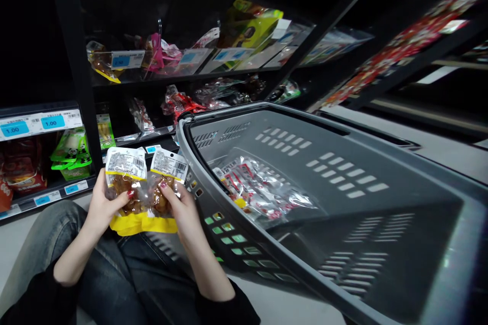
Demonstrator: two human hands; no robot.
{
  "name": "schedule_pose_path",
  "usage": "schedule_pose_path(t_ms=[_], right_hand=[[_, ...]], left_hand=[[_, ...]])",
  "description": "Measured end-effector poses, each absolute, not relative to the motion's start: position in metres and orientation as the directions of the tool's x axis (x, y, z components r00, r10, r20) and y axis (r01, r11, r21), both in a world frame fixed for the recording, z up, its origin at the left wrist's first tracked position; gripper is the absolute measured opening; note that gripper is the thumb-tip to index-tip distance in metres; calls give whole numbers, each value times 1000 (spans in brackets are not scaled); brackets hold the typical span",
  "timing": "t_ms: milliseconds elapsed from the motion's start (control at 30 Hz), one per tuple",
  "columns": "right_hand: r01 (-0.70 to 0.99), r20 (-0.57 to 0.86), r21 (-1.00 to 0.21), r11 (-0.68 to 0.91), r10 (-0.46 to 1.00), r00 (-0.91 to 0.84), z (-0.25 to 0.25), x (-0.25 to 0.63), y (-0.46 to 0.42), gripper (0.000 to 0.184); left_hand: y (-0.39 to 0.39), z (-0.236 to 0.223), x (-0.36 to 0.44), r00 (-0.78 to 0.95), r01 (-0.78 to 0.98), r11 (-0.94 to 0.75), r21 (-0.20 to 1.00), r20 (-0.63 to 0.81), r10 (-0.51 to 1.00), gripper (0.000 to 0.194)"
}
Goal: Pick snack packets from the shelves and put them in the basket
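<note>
Two clear snack packets with white labels and yellow bottom edges are held side by side above my lap, brown food showing through the plastic. My left hand (109,199) grips the left packet (125,165), thumb across its front. The right packet (169,163) is pinched in my right hand (182,205), with the thumb on its front and the other fingers hidden behind. Close by on the right stands a large grey shopping basket (324,134). Inside it lie several clear packets with red and white print (253,185).
Dark shelves ahead hold a green and yellow bag (247,33), a pink package (162,53) and red packets (181,101). At left, green packs (72,152) sit below price tags (40,124). The basket's rim (236,208) rises just beside my right forearm.
</note>
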State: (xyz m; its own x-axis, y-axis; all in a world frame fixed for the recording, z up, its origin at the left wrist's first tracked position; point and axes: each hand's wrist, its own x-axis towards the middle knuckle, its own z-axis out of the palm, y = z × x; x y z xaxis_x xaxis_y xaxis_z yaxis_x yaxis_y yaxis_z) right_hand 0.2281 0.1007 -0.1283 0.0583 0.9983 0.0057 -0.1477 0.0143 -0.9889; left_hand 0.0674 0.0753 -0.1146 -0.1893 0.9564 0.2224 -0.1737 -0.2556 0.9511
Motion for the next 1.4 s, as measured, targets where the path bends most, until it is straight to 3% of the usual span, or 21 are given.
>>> schedule_pose_path(t_ms=[200,400,833,1200,1400], right_hand=[[-69,2,-998,3,1000,3,-132,242,109,35],[28,21,-999,23,997,-81,-118,254,106,28],[185,51,-982,39,997,59,-129,249,109,18],[-171,11,-985,-21,983,-184,-118,219,87,50],[-245,95,-969,27,957,-274,-124,226,85,62]], left_hand=[[70,-107,69,-186,-248,-288,925,246,951,53],[65,-105,68,-84,-234,-321,918,310,947,49],[62,-96,57,-96,-193,-366,911,353,930,53],[62,-103,71,-76,-81,-373,924,368,927,50],[60,-107,75,-88,-14,-363,932,361,929,59]])
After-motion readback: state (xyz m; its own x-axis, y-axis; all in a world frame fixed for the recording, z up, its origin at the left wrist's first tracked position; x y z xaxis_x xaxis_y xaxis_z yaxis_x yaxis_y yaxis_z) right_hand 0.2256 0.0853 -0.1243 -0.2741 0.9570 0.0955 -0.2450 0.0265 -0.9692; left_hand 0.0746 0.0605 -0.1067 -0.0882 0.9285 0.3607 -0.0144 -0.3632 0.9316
